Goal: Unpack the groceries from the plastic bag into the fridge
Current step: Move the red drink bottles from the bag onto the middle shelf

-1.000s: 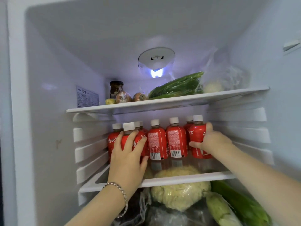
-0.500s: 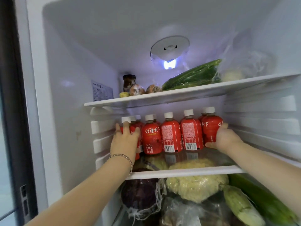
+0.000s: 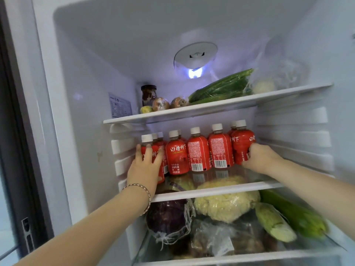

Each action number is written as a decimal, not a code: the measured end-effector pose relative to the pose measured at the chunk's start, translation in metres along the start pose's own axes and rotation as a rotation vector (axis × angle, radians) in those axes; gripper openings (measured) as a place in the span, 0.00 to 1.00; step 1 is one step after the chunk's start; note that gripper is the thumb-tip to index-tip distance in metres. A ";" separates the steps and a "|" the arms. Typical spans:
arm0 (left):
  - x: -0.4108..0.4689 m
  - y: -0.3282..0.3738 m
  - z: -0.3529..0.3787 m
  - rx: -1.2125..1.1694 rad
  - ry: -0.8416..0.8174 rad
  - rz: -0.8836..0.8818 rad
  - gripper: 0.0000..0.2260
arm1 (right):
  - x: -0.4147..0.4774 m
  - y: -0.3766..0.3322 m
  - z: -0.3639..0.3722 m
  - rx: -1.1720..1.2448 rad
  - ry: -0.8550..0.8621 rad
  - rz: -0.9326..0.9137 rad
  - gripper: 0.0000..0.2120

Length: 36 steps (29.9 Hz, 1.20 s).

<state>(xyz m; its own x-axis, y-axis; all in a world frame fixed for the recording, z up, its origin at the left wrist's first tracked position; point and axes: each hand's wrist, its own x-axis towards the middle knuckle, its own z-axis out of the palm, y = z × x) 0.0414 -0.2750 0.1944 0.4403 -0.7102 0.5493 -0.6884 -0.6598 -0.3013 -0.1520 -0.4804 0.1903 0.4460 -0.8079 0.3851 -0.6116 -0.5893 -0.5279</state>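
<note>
Open fridge (image 3: pixel 80 131) filling the frame, seen by me through the head camera. Top shelf (image 3: pixel 211 107), upper centre: a bagged bundle of green stalks (image 3: pixel 222 87), a dark jar (image 3: pixel 148 94) and small wrapped items at its left end. Middle shelf (image 3: pixel 217 191), centre of frame: a row of red bottles (image 3: pixel 197 152) with white caps, standing upright and close together, more behind them. Bottom compartment, lower centre and right: a pale cauliflower (image 3: pixel 226 205), a purple cabbage (image 3: pixel 167 215) in netting to its left, an ear of corn (image 3: pixel 272 221) and long green stalks to its right, a clear bag (image 3: pixel 213 240) in front. My left hand (image 3: pixel 145 169), centre left, lies with fingers spread against the leftmost bottle (image 3: pixel 147 150), palm on its front; I read it as pressing flat, not wrapped around. A bracelet (image 3: pixel 141 191) circles that wrist. My right hand (image 3: pixel 259 156), centre right, is curled around the lower side of the rightmost bottle (image 3: pixel 243 144), fingers gripping it. Both end bottles stand on the middle shelf
</note>
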 end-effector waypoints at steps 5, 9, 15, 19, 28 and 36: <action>-0.037 -0.004 -0.030 -0.275 -0.119 -0.065 0.22 | -0.053 -0.035 -0.016 -0.040 -0.072 -0.240 0.12; -0.092 -0.002 -0.074 -0.646 -0.134 -0.285 0.12 | -0.104 -0.066 -0.022 -0.042 -0.180 -0.523 0.10; -0.229 -0.017 -0.106 -0.660 -0.346 -0.525 0.06 | -0.203 -0.100 -0.004 -0.118 -0.463 -0.850 0.12; -0.350 -0.030 -0.134 -0.549 -0.544 -0.779 0.10 | -0.297 -0.121 0.018 -0.256 -0.784 -1.045 0.14; -0.676 -0.005 -0.265 -0.271 -0.654 -1.324 0.13 | -0.597 -0.179 0.003 -0.292 -1.088 -1.627 0.18; -0.994 0.105 -0.450 -0.104 -0.612 -1.913 0.11 | -0.932 -0.156 -0.127 -0.223 -0.968 -2.287 0.18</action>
<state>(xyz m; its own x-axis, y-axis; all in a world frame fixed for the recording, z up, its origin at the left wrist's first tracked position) -0.7279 0.4721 -0.0326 0.5901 0.7680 -0.2489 0.8021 -0.5228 0.2885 -0.5552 0.3649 0.0093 0.2009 0.9219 -0.3314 0.9796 -0.1877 0.0717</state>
